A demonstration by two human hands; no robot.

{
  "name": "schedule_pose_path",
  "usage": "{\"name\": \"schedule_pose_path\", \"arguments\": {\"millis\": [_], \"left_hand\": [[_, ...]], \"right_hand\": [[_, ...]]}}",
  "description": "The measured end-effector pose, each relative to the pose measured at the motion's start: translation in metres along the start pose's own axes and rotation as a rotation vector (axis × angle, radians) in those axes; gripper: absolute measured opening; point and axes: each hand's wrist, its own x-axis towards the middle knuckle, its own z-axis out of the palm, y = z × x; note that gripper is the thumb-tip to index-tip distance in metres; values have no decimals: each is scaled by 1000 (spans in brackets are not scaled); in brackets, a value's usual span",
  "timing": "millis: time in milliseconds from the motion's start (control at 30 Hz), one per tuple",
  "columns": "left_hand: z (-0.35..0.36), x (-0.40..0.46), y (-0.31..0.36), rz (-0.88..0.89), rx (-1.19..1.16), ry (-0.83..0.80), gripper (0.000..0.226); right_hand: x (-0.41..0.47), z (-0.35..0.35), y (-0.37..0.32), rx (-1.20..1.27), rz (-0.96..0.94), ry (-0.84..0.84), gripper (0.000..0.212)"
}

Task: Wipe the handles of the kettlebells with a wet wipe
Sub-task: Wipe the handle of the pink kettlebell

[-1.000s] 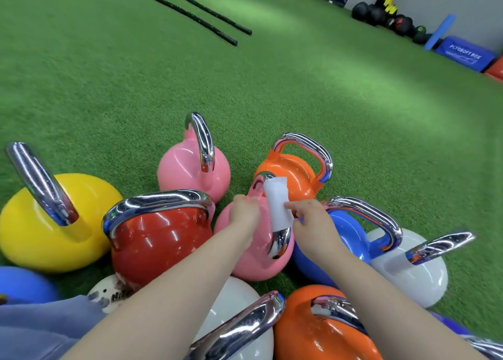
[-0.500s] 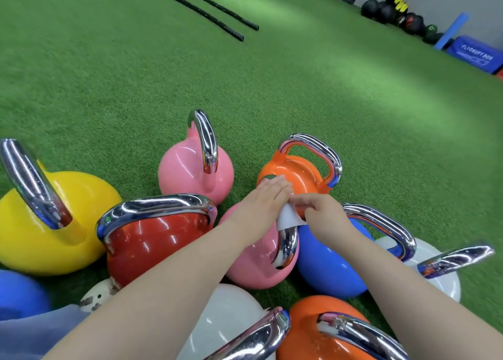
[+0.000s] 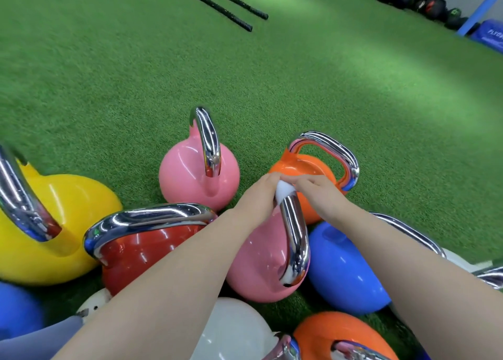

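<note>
White wet wipe (image 3: 284,191) wrapped over upright pink kettlebell's (image 3: 261,261) chrome handle (image 3: 294,234).

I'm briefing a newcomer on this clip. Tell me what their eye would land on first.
A tight cluster of bright kettlebells with chrome handles fills the lower frame on green turf. At the centre, the left hand and right hand meet on a white wet wipe wrapped over the far end of the near pink kettlebell's handle. The yellow kettlebell stands out at far left.
</note>
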Motion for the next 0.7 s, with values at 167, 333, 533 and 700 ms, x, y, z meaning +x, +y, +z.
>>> {"name": "schedule_pose_path", "arguments": {"millis": [167,333,533,700], "left_hand": [[11,7,-15,-137,-65,-12,30],[20,9,-28,-183,-126,-26,28],[27,9,-42,-259,-138,-128,41],[39,6,-40,-436,16,-133,34]], "right_hand": [[26,4,-1,2,69,-66,34],[45,5,0,34,133,-156,45],[61,9,14,76,230,-229,52],[71,17,33,169,318,-181,45]]}}
